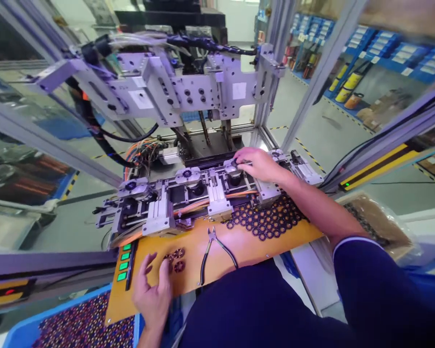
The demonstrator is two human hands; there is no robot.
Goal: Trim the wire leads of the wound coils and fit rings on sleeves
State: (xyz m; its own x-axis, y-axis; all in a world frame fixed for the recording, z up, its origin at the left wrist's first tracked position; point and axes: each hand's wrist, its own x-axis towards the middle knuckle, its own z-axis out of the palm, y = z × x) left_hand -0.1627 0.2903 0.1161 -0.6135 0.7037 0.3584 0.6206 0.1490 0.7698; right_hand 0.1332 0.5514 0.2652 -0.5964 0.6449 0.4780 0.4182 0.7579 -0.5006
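Note:
My right hand (259,164) reaches to a metal fixture (231,168) on the machine, its fingertips bent together over the round seat. Whatever lies between those fingertips is hidden. My left hand (152,292) is low over the orange work board (192,280), thumb and fingers apart. Beside its thumb lie a few copper-coloured wound rings (179,266); the thumb partly covers one of them. Dark rings (263,222) are spread in a cluster under my right forearm. Other fixtures of the same kind, one on the left (132,187) and one in the middle (188,175), hold ring parts.
Cutting pliers (213,237) lie with handles spread on the board. Green buttons (123,266) line its left edge. A blue bin (25,333) full of wound parts stands lower left. An open bag-lined box (380,222) is at right. The machine's plate (192,92) hangs above the fixtures.

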